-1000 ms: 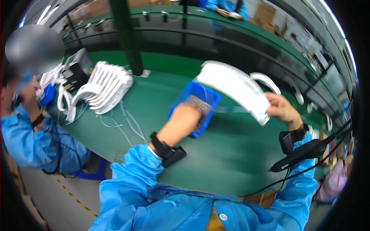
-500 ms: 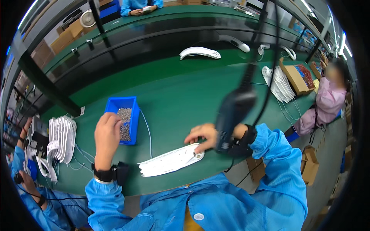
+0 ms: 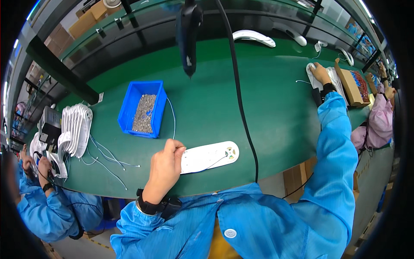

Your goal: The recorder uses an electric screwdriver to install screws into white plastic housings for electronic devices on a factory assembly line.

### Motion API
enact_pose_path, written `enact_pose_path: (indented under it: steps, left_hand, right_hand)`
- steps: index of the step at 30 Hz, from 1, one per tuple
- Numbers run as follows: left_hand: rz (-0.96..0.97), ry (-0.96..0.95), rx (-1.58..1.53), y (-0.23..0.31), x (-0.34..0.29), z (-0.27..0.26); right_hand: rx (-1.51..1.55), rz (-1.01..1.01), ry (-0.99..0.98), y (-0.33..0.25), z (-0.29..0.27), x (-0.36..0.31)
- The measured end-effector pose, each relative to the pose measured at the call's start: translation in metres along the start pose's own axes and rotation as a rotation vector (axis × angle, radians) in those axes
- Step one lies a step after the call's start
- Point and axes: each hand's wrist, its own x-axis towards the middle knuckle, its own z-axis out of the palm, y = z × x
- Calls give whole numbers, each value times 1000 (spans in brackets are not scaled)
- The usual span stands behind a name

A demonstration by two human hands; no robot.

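A long white plastic panel [image 3: 207,156] with a rounded right end lies on the green table in front of me. A thin wire and small round fittings show near that end. My left hand [image 3: 166,163] is over the panel's left end with its fingers pinched; what sits between them is hidden. Far to the right, my right hand [image 3: 321,74] grips the top of a white panel [image 3: 311,70] in a pile of similar ones. A dark electric screwdriver [image 3: 189,39] hangs tip down beyond the panel, apart from both hands.
A blue bin [image 3: 123,108] holds small metal screws [image 3: 144,113]. White panels with trailing wires [image 3: 76,129] stand at left, near a co-worker's hand [image 3: 44,167]. A black cable [image 3: 239,99] crosses the table. An open cardboard box [image 3: 350,88] is at far right.
My left hand has moved from the blue bin to the panel's left end. My right hand has let go of the screwdriver, which swung away, and reached right to the pile.
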Motion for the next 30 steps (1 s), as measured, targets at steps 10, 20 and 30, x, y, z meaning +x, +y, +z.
enact_pose_path:
  steps: [10, 20, 30]
  left_hand:
    - [49, -144, -142, 1, -20, -6]
    - [30, -164, -155, 3, -37, -9]
    - [270, 155, -42, 10, -11, -13]
  right_hand:
    - [1101, -485, -344, -109, -58, -129]
    - [1744, -64, -698, -142, -51, -262]
    - [858, -444, -751, -182, -60, -299]
